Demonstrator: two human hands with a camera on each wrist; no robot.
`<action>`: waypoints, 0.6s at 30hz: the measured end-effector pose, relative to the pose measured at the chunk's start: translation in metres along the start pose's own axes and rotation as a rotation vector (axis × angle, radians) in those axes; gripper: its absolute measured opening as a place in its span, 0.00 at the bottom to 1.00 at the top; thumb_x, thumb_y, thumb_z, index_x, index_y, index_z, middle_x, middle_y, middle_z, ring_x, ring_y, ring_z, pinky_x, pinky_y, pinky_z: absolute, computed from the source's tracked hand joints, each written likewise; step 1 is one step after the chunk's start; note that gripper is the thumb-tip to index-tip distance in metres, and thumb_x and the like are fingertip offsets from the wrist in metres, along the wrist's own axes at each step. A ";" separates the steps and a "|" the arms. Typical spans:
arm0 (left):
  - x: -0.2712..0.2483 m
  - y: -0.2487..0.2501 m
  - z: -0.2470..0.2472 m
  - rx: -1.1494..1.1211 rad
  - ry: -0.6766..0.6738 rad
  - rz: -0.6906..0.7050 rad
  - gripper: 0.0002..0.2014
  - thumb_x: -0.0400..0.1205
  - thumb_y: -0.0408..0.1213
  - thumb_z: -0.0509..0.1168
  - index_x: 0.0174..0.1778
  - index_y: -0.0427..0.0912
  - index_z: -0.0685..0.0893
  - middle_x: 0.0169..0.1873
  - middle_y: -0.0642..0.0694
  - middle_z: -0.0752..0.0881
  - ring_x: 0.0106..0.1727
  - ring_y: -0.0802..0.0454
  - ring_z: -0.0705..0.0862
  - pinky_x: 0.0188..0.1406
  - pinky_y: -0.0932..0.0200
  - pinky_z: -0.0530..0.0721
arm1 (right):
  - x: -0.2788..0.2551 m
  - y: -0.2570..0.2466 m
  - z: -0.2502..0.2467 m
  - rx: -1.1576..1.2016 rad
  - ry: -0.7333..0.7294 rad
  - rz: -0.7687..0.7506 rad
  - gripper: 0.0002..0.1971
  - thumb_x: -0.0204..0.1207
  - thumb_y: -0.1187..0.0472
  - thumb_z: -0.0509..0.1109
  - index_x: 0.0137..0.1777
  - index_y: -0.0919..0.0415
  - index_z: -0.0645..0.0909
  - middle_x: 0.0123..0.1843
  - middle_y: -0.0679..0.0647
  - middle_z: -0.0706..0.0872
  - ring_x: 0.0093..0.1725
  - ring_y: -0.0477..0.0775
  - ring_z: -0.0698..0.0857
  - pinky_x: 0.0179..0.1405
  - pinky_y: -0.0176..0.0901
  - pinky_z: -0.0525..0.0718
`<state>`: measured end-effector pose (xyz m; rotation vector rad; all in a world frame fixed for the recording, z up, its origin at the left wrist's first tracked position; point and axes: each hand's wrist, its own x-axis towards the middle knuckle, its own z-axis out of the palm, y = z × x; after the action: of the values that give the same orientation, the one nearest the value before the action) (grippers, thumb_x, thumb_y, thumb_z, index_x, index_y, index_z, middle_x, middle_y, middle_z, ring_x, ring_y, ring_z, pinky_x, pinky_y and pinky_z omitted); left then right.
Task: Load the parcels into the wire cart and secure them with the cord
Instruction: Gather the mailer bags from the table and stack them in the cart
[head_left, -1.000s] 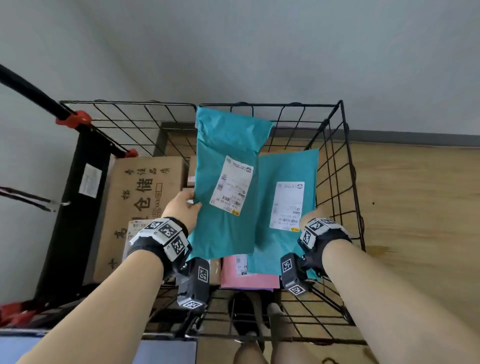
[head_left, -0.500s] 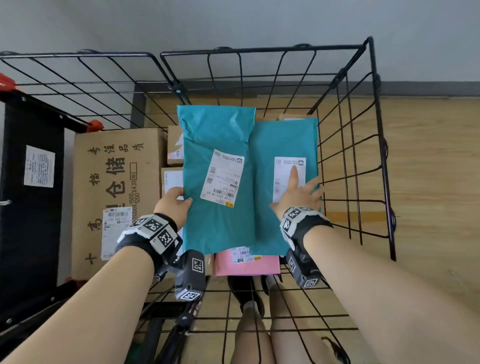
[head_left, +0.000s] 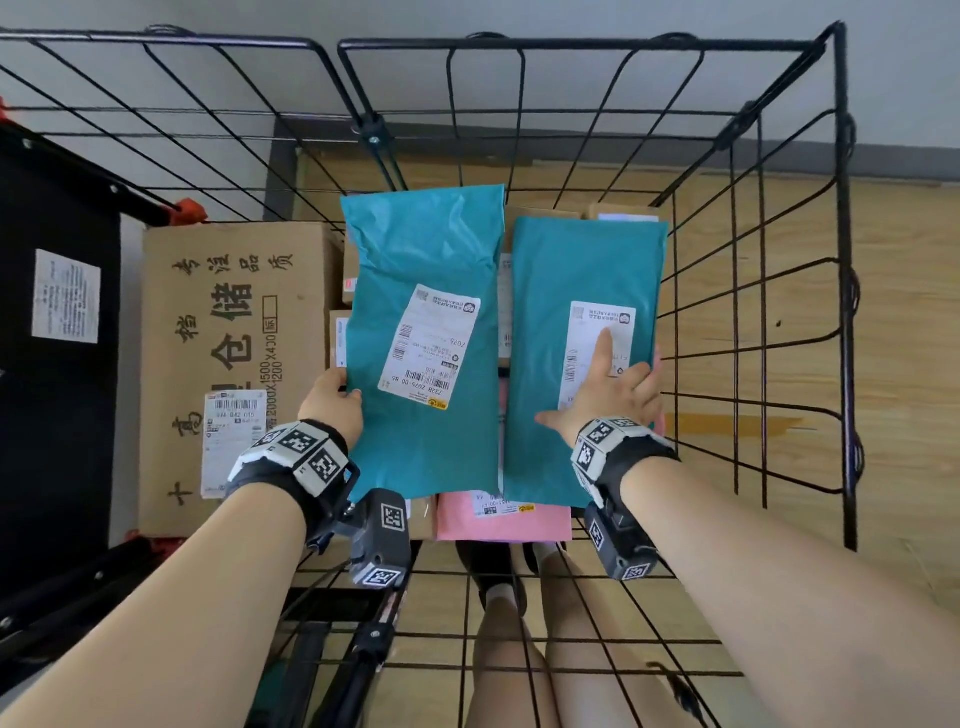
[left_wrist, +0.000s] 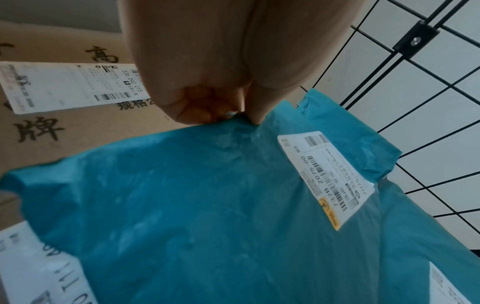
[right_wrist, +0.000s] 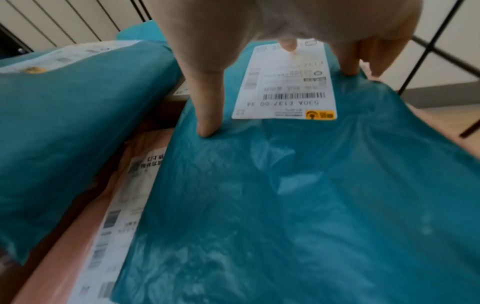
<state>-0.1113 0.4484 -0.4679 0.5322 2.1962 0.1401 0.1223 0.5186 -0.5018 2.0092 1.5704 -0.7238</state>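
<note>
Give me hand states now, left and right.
Left hand: closed, pinching the edge of the left teal parcel.
Right hand: open, fingers spread flat, pressing on the right teal parcel.

My right hand (right_wrist: 285, 26) presses spread fingers (right_wrist: 207, 115) flat on teal parcel (right_wrist: 298, 205) w/ label (right_wrist: 285, 86); pink parcel (right_wrist: 85, 236) underneath, probably.
</note>
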 end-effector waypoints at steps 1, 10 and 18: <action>0.002 0.000 0.001 0.012 0.005 -0.007 0.19 0.86 0.30 0.53 0.74 0.37 0.71 0.63 0.33 0.81 0.63 0.34 0.79 0.61 0.50 0.76 | 0.000 -0.001 0.000 0.025 -0.002 0.008 0.65 0.58 0.36 0.79 0.82 0.45 0.34 0.78 0.73 0.53 0.81 0.70 0.47 0.78 0.61 0.56; 0.007 0.005 0.010 0.011 0.130 -0.098 0.25 0.81 0.41 0.65 0.72 0.35 0.70 0.66 0.32 0.77 0.64 0.33 0.78 0.60 0.47 0.77 | -0.003 -0.024 0.005 0.124 -0.008 -0.246 0.56 0.64 0.48 0.81 0.82 0.40 0.44 0.76 0.66 0.54 0.75 0.67 0.57 0.75 0.55 0.63; -0.013 0.018 0.020 0.619 -0.117 0.270 0.48 0.73 0.60 0.69 0.78 0.71 0.39 0.82 0.45 0.33 0.82 0.34 0.40 0.76 0.34 0.64 | 0.009 -0.025 0.008 -0.181 0.071 -0.446 0.52 0.71 0.54 0.77 0.83 0.40 0.41 0.83 0.65 0.32 0.82 0.71 0.40 0.80 0.58 0.56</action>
<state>-0.0824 0.4578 -0.4659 1.1465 2.0227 -0.4332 0.0992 0.5253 -0.5146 1.5852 2.0775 -0.6442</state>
